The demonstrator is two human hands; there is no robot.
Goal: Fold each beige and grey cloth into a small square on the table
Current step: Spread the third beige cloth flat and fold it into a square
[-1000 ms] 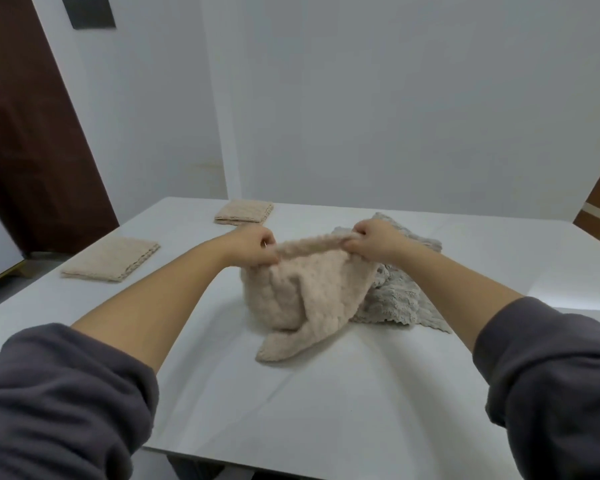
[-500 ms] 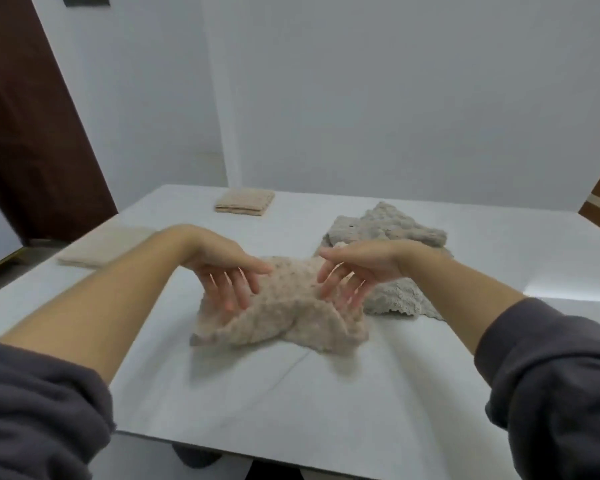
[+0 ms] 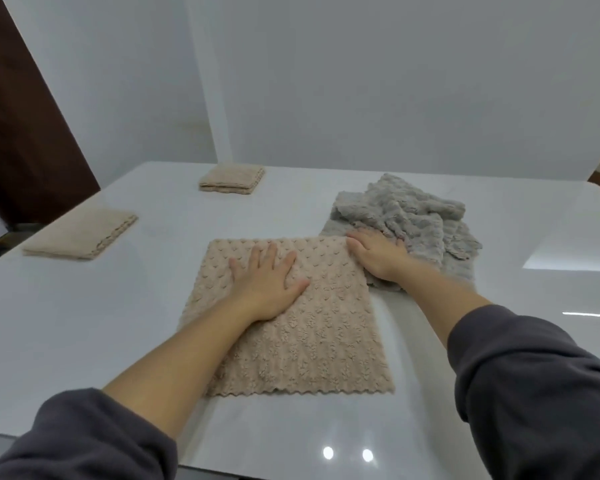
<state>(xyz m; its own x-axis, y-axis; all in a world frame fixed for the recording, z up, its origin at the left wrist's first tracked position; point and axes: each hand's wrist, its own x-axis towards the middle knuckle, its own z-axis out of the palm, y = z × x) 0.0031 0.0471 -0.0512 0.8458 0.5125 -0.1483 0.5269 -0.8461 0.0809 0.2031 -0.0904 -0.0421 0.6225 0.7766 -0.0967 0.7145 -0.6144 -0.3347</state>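
**foldfan:** So where's this at? I count two beige ones already done: the far square at the back of the table and the left square near the left edge.

**lintroller:** Yep, and the third beige cloth lies open and flat in the middle, scalloped edge toward the person. Not a single fold in it yet, I'd say. The left hand presses on it, palm down, fingers spread. The right hand looks flat too, fingers straight, at the cloth's far right corner and touching the grey pile.

**foldfan:** So roughly halfway?

**lintroller:** Less, my guess. This one needs all its folds, and the grey pile just beside it is untouched, all crumpled.

**foldfan:** How many greys are in there?

**lintroller:** Can't tell, they're heaped on each other. Also the left square is blurry and looks bigger than the far one, so maybe it's not fully folded. The left forearm covers the cloth's near left part, and I can't see the right thumb.
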